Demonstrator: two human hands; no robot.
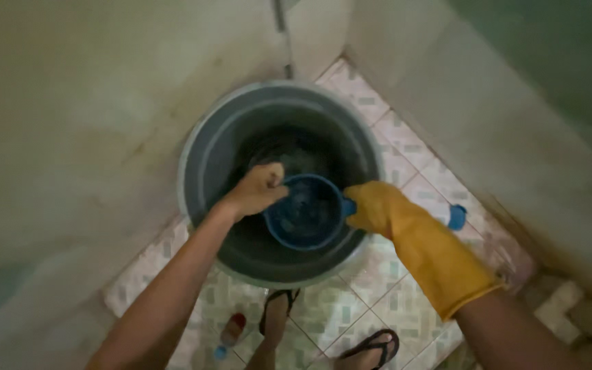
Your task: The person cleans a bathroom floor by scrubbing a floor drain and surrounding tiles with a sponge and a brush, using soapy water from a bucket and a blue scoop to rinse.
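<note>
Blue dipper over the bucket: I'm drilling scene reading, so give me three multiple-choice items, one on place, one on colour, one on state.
1. Where is the blue dipper?
A. over the grey bucket
B. on the tiled floor
C. on a shelf

2. What colour is the glove on the right hand?
A. green
B. yellow
C. black

3. How is the left hand?
A. gloved
B. hanging free
C. bare, at the dipper's rim

Key: 1 A, the dipper sits within the bucket's mouth. 2 B, the rubber glove is yellow. 3 C, bare fingers meet the rim.

I see my bare left hand point(258, 190) curled closed with its arm stretched forward, my yellow-gloved right hand point(376, 207) clenched beside it.
</note>
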